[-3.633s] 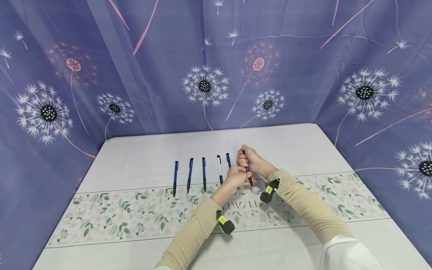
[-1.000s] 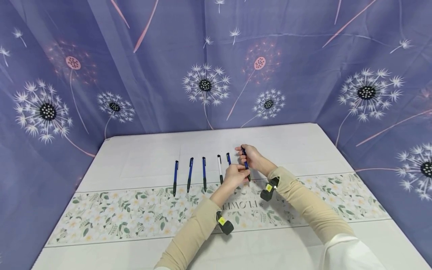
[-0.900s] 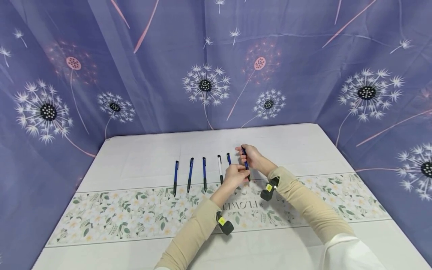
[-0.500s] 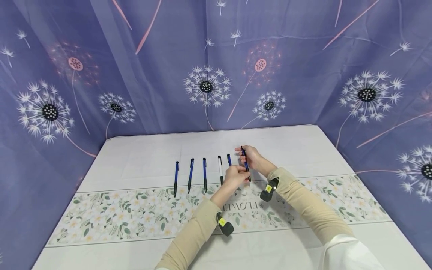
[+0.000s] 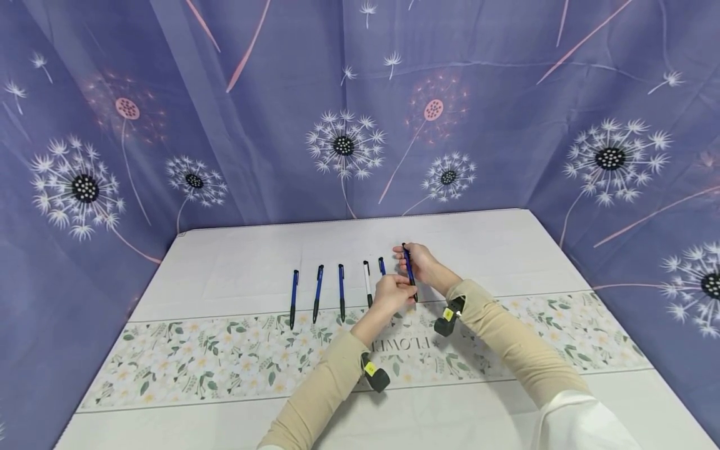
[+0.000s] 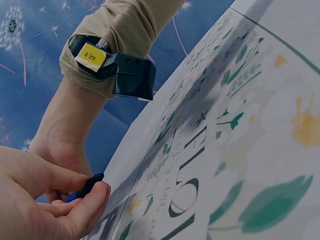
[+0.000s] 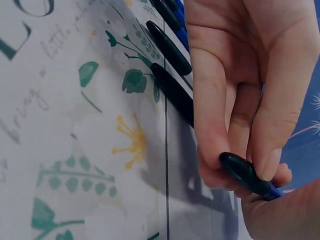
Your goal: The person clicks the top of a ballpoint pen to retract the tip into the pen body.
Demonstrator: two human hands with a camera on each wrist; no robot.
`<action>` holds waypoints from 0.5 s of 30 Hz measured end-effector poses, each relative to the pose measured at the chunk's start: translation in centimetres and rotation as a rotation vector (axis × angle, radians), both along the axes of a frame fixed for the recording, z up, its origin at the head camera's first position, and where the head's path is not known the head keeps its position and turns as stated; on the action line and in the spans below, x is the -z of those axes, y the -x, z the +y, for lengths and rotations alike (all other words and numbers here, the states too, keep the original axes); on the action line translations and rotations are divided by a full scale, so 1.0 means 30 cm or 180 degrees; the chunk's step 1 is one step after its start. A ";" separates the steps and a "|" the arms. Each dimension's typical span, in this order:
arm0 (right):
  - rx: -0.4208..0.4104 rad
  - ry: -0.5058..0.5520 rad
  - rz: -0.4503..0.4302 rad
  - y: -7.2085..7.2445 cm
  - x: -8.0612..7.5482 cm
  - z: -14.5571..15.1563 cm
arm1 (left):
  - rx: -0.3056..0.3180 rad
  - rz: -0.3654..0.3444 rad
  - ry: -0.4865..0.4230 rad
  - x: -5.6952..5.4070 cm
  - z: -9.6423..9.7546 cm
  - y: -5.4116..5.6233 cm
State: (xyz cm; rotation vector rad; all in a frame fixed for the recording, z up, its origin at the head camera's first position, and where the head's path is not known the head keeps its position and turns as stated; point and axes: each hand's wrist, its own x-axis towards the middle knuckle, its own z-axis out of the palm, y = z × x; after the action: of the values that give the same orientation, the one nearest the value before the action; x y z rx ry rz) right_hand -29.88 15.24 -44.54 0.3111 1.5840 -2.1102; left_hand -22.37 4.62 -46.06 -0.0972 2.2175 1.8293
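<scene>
In the head view a blue pen (image 5: 409,265) with a black grip is held between both hands above the table. My left hand (image 5: 392,292) pinches its black lower end between thumb and fingers, as the right wrist view shows up close on the black grip (image 7: 242,171). My right hand (image 5: 423,262) holds the upper part, fingers curled behind it. To the left lie a partly hidden blue pen (image 5: 382,265), a white pen (image 5: 367,277) and further blue pens (image 5: 341,287), (image 5: 318,289), (image 5: 294,294), spaced apart in a row.
The white table (image 5: 242,250) carries a printed flower band (image 5: 225,356) across its middle. Purple dandelion curtains (image 5: 270,125) stand at the back and both sides. A black wrist camera (image 5: 377,375) sits on the left sleeve, another camera (image 5: 445,325) on the right.
Since 3.6 s ago, my right fingers have loosened from a tighter fist, showing more of the pen, and its lower end has shifted slightly up and left. Over the last second hands hardly moved.
</scene>
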 end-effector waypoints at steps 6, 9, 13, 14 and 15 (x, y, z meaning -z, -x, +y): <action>0.0076 -0.0240 0.0163 0.000 0.006 0.006 | -0.0019 0.0003 -0.0001 -0.001 0.000 0.007; 0.0082 -0.0346 0.0254 -0.001 0.008 0.006 | -0.0027 -0.0014 -0.0015 0.001 0.001 0.011; 0.0093 -0.0512 0.0370 -0.001 0.008 0.007 | -0.0028 -0.0021 0.0027 0.005 0.002 0.014; 0.0097 -0.0582 0.0406 -0.001 0.009 0.006 | -0.0033 -0.0016 0.0040 0.007 0.003 0.014; 0.0100 -0.0653 0.0446 -0.002 0.008 0.005 | -0.0042 -0.0013 0.0058 0.007 0.003 0.014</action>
State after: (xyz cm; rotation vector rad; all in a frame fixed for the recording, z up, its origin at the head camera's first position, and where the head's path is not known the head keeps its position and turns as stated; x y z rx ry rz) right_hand -29.81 15.40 -44.79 0.2623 1.8940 -2.0341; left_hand -22.79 4.72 -46.27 -0.1191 2.2361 1.8144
